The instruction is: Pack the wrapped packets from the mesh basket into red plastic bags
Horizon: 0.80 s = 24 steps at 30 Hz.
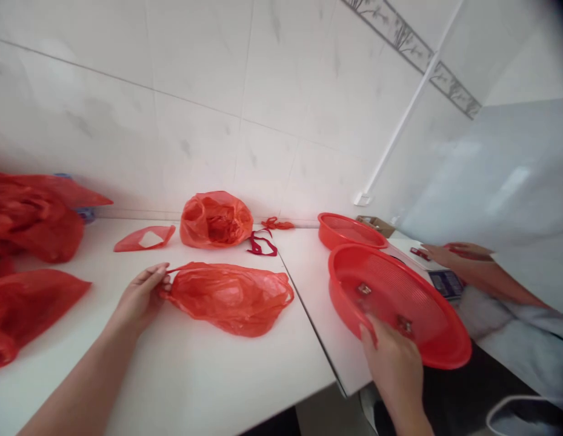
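My left hand (147, 293) pinches the handle of a red plastic bag (236, 303). The bag lies spread on the white table with its mouth partly open. Over the table's right part, my right hand (394, 363) is closed on the near rim of a large red plastic basket (399, 284), which is tilted. Inside it sit a small packet-like piece (364, 289) and a second one (404, 323), both too small to name. Part of the basket's near wall is hidden behind my fingers.
A second red basket (349, 231) stands behind, near a cardboard box (376, 225). An opened red bag (216, 221) and dark red straps (263, 244) lie by the wall. Red bags (31, 224) pile up at left. Another person's arms (481, 272) reach in at right, beside a scale (446, 283).
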Tool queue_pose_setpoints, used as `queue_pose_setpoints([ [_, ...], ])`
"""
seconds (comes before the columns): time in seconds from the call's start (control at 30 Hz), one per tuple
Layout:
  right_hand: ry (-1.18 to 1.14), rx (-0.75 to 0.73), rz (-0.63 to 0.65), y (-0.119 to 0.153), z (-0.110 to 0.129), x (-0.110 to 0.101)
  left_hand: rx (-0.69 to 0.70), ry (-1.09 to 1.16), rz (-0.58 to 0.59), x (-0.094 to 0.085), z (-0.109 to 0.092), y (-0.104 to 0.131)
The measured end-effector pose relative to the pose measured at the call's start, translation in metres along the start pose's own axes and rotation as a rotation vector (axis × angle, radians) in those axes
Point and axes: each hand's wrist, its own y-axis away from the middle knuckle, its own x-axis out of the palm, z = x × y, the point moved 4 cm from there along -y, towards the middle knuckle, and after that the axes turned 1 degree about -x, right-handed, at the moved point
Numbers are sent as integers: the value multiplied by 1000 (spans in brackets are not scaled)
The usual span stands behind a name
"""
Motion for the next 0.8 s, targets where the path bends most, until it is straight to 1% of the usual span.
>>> queue_pose_setpoints([
  [0.1,-10,-9,-22,21,15,-2,-25,36,6,-1,-1,-1],
  [0.2,-41,6,-18,32,24,-4,-37,40,-7,-1,-1,-1],
  [0.33,-59,16,3,33,22,-5,-43,49,0,-2,1,-1],
  [0.5,-62,-4,20,30,15,-11,0,109,15,-9,4,-9],
  [0.57,-90,-5,66,25,10,-15,4,141,16,-12,6,-12],
  [0.67,-147,21,186,12,-4,-19,5,199,34,-12,7,-13],
  [0.73,-187,57,286,1,-18,-18,15,243,80,-9,6,-9],
  [0.8,-256,107,416,-10,-36,-10,20,282,144,-5,3,-4],
])
